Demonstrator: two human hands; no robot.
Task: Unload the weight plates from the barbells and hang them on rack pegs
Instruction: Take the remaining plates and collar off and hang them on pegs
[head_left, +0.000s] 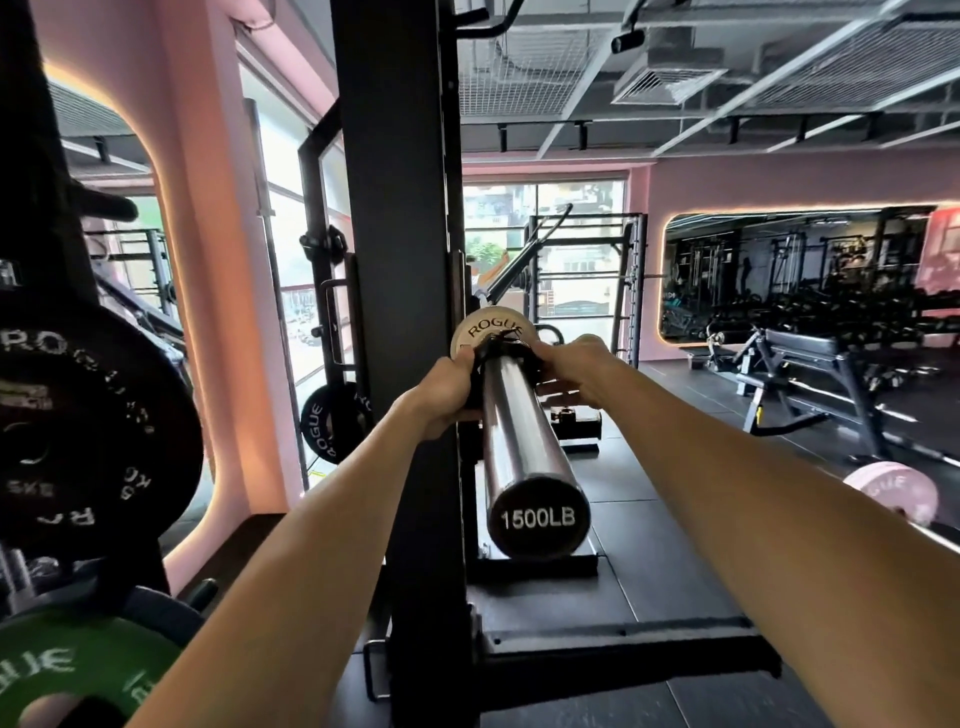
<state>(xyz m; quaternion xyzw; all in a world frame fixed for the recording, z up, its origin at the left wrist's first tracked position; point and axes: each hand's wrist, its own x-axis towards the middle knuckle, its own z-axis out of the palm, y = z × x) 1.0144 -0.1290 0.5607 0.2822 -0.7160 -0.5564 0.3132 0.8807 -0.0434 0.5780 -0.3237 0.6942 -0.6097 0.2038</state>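
Pink-walled gym, black rubber floor, rack upright (400, 260) right in front of me. Barbell sleeve (524, 441) points straight at the cam, end cap reading 1500LB. One small pale plate (485, 332) sits far up the sleeve against the rack, a black collar (498, 348) tight vs it.

Left hand (441, 395) has its fingers curled round the collar's left side; right hand (571, 374) is wrapped round the right side, thumb under. Both clamped on the collar, I reckon, tho the fingertips are hidden behind it.

Step in hand looks like clip removal. To do it well: release the lever fully first, then pull straight along the sleeve w/ both hands even, no twisting, so it doesn't bind. Only then slide the plate off, keeping it square to the bar.

Storage: pegs at left already carry a big black plate (88, 431) and a green plate (67, 675) lower down. Another black plate (332, 421) hangs behind the upright. Pink plate (893, 493) at right; what it sits on, can't tell.
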